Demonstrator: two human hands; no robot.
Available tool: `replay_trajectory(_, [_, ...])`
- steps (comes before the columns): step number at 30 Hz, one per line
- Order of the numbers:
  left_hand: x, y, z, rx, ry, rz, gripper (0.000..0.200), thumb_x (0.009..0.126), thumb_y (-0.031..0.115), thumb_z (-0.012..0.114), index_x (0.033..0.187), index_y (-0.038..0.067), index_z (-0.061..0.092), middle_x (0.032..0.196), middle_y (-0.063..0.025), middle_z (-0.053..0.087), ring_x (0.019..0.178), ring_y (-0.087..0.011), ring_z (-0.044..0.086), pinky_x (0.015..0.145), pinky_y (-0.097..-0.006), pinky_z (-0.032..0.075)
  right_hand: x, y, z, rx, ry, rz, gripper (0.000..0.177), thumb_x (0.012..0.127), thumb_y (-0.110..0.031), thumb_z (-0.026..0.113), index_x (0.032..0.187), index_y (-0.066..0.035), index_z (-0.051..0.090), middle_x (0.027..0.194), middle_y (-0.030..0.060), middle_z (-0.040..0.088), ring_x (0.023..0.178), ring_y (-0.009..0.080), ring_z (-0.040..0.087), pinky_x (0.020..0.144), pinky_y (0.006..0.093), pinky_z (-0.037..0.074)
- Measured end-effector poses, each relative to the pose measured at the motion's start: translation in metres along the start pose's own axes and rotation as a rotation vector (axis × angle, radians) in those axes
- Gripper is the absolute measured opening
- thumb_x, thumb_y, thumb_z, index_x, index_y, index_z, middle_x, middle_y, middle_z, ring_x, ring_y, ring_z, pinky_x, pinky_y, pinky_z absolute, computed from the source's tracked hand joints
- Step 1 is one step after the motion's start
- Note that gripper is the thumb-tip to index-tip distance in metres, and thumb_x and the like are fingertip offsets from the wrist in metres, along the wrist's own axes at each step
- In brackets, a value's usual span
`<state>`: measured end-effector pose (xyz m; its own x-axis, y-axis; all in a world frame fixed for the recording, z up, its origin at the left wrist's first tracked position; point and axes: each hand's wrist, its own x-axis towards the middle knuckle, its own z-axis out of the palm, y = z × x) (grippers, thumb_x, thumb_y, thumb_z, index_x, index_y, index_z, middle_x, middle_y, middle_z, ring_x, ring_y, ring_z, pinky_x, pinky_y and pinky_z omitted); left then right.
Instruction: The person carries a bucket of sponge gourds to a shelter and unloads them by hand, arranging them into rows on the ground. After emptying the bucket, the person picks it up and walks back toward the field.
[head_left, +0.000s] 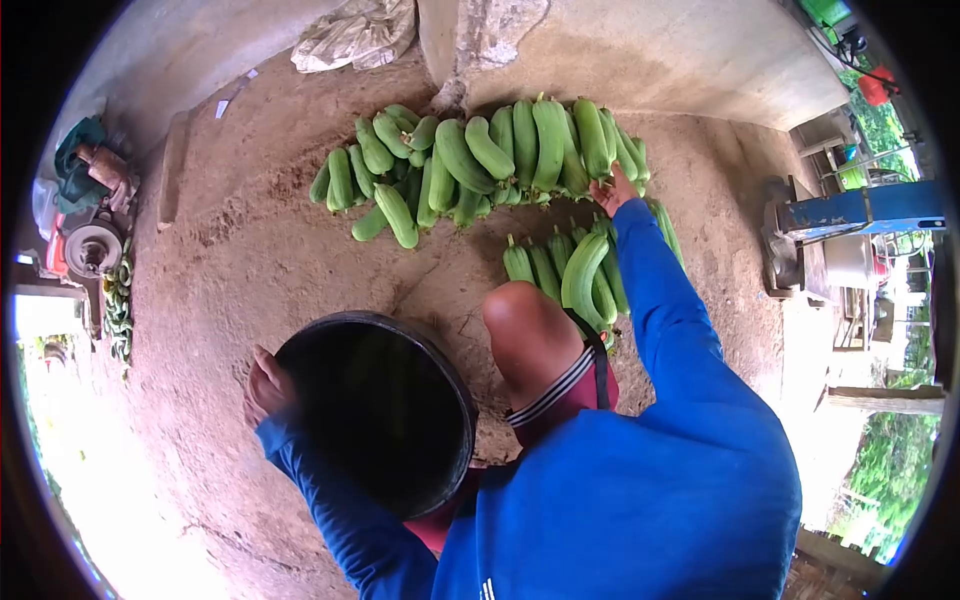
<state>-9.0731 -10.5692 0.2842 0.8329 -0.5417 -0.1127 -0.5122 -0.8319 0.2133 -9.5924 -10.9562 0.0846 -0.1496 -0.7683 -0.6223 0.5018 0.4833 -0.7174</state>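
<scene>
A heap of long green luffa gourds lies on the ground along the wall. My right hand is stretched out to the heap's right end, fingers apart, close against the lower ends of the gourds; any contact is partly hidden. In front of me stands a black bucket, its dark inside too dim to make out clearly. My left hand grips the bucket's left rim. Between my right arm and my knee is a smaller group of luffa gourds, partly covered by my sleeve.
A pale sack lies by the back wall. At the left are a grinder-like machine with a round wheel and a wooden strip. A blue beam and wooden furniture stand at the right. My bare knee is beside the bucket.
</scene>
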Motion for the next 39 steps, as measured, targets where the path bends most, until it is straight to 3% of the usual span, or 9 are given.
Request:
replay_trajectory(7, [-0.003,-0.005,0.002,-0.062,0.025,0.033,0.072,0.093,0.056,0.019,0.103,0.003,0.066,0.104,-0.0225,0.063,0.101,-0.0407,0.058,0.087,-0.0482,0.044,-0.008,-0.004,-0.013,-0.478,0.069,0.055,0.071,0.076,-0.045,0.073,0.128,-0.007,0.043,0.113,0.0231,0.051,0.072,0.0289,0.061,0.06,0.0411,0.057])
replay_trajectory(14, [-0.001,-0.009,0.004,-0.046,0.043,0.056,0.06,0.095,0.05,0.025,0.102,0.006,0.066,0.1,-0.0189,0.065,0.097,-0.038,0.06,0.085,-0.0464,0.045,-0.018,0.002,-0.017,-0.533,0.129,-0.086,0.058,0.078,-0.036,0.074,0.124,-0.011,0.051,0.119,0.014,0.053,0.085,0.0233,0.06,0.06,0.0356,0.055])
replay_trajectory(17, [-0.004,-0.006,0.002,-0.061,-0.006,-0.053,0.058,0.092,0.053,0.028,0.103,0.011,0.067,0.102,-0.0182,0.065,0.099,-0.0379,0.059,0.086,-0.0473,0.044,-0.082,0.015,0.027,-0.554,-0.131,-0.412,0.037,0.082,-0.03,0.07,0.114,-0.016,0.057,0.092,-0.006,0.058,0.079,0.006,0.054,0.059,0.0237,0.052])
replay_trajectory(22, [-0.002,-0.01,-0.001,-0.081,-0.037,-0.058,0.061,0.091,0.056,0.026,0.097,0.011,0.068,0.102,-0.0183,0.065,0.101,-0.0385,0.058,0.088,-0.0465,0.043,-0.301,0.042,0.157,-0.89,-0.88,-0.467,0.022,0.089,-0.018,0.061,0.108,-0.007,0.061,0.093,-0.0002,0.06,0.081,0.0067,0.056,0.068,0.0232,0.049])
replay_trajectory(27, [0.008,-0.023,0.014,-0.043,-0.021,-0.006,0.065,0.09,0.058,0.024,0.094,0.01,0.067,0.096,-0.0197,0.065,0.097,-0.039,0.06,0.085,-0.0466,0.045,-0.413,0.121,0.23,-1.126,-1.696,-0.854,0.015,0.083,-0.016,0.06,0.089,-0.002,0.062,0.084,0.01,0.06,0.073,0.0206,0.06,0.065,0.0313,0.049])
replay_trajectory(29, [0.005,-0.023,0.011,-0.05,0.005,0.006,0.062,0.09,0.058,0.028,0.09,0.01,0.067,0.093,-0.0201,0.066,0.094,-0.0386,0.061,0.083,-0.047,0.045,-0.418,0.177,0.238,-1.345,-1.869,-0.772,0.028,0.079,-0.031,0.06,0.084,-0.004,0.062,0.087,0.0155,0.062,0.085,0.033,0.061,0.075,0.0413,0.05])
replay_trajectory(31, [0.003,-0.023,0.011,-0.053,0.033,0.021,0.06,0.089,0.058,0.031,0.086,0.009,0.068,0.09,-0.0205,0.066,0.091,-0.0383,0.062,0.081,-0.0475,0.046,-0.411,0.236,0.237,-1.879,-1.914,-0.801,0.049,0.077,-0.046,0.063,0.101,-0.004,0.061,0.097,0.0199,0.061,0.092,0.0386,0.059,0.083,0.0425,0.049])
replay_trajectory(32, [0.003,-0.024,0.013,-0.057,0.057,0.025,0.061,0.089,0.058,0.031,0.085,0.009,0.068,0.089,-0.0207,0.066,0.09,-0.0386,0.062,0.081,-0.0475,0.046,-0.379,0.298,0.216,-1.766,-2.018,-0.825,0.059,0.076,-0.051,0.063,0.112,-0.005,0.06,0.109,0.0212,0.06,0.104,0.0383,0.056,0.091,0.0431,0.046])
replay_trajectory(39, [0.006,-0.024,0.014,-0.097,0.011,0.022,0.065,0.088,0.059,0.027,0.093,0.01,0.07,0.094,-0.021,0.066,0.096,-0.0379,0.062,0.085,-0.0455,0.045,-0.314,0.393,0.174,-2.067,-2.081,-0.604,0.056,0.076,-0.048,0.063,0.112,-0.005,0.06,0.108,0.021,0.06,0.103,0.0376,0.057,0.09,0.0431,0.047])
